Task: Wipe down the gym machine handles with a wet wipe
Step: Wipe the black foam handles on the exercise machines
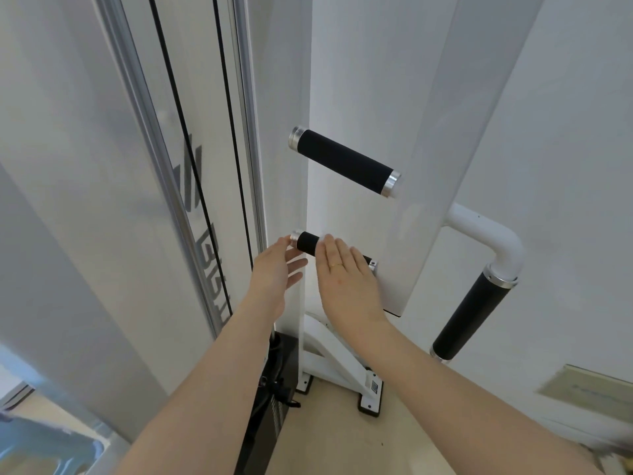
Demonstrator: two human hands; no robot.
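A tall white machine frame (342, 80) filled most of the view, its flat upright panel (442, 149) running down the right of centre, with silver rails (161, 173) and two black cables (191, 159) on the left. A white bent tube (493, 234) came off the panel's right side and ended in a long black-gripped handle (469, 317) that hung tilted toward the floor. Higher up, the upper handle (344, 161), black foam with silver end caps, stuck out from the panel, angled down to the right, untouched. Below it was the lower handle (307, 242), same build, and both hands were at it. The right hand (346, 275) lay over the handle's middle and right part, palm down, fingers (329, 248) straight and close together, not curled round the grip; a thin ring (336, 265) showed on one finger. A bit of white (323, 238) showed at the fingertips against the foam, possibly the wet wipe, cannot tell for sure. The left hand (274, 269) was at the handle's left end, fingers loosely spread and open, thumb tip touching or just beside the silver end cap (294, 238); it gripped nothing. White base feet (342, 375) stood on the beige floor (359, 440) below the forearms.
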